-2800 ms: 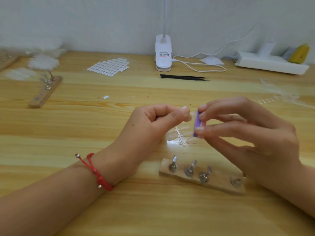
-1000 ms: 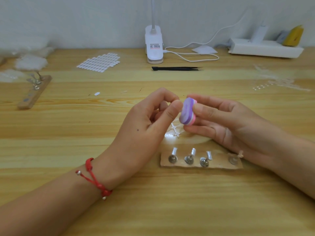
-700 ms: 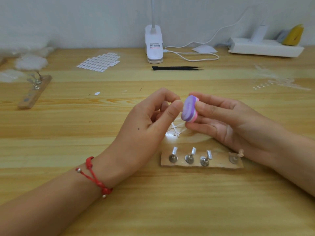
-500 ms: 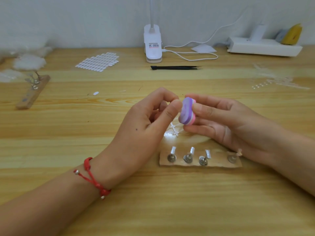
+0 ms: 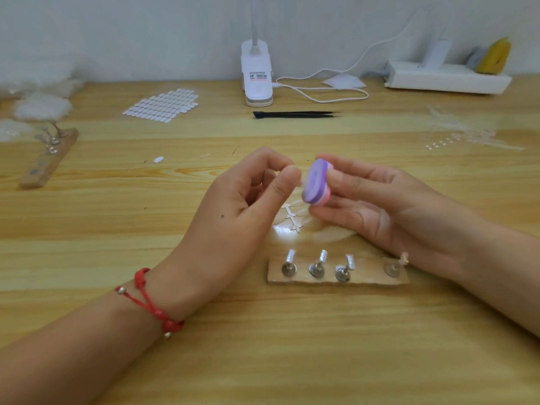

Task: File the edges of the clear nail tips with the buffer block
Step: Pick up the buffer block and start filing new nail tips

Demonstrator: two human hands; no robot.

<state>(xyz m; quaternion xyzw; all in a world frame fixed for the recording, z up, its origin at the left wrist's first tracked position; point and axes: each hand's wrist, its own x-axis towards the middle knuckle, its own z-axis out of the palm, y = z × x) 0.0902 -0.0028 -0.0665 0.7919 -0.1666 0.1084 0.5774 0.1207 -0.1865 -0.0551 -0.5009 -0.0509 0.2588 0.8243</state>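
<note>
Head view: we see the left hand (image 5: 233,206) raised just above the bench (image 5: 292,346), its thumb and forefinger pressed together at the tips. What they pinch is almost invisible. We judge it to be a clear nail tip (image 5: 304,179), held out sideways so that its edge is exposed. The right hand (image 5: 388,211) grips the buffer block (image 5: 317,182), with the fingers curled round its pink side. The purple face is turned toward the left fingertips, touching them or nearly so, which brings the abrasive against the tip's edge. Both hands hover over the sprue of spare tips (image 5: 292,219). It lies on the bench just behind the wooden holder (image 5: 365,279) with its metal stands, handy for the next pick. We judge filing to be under way.
</note>
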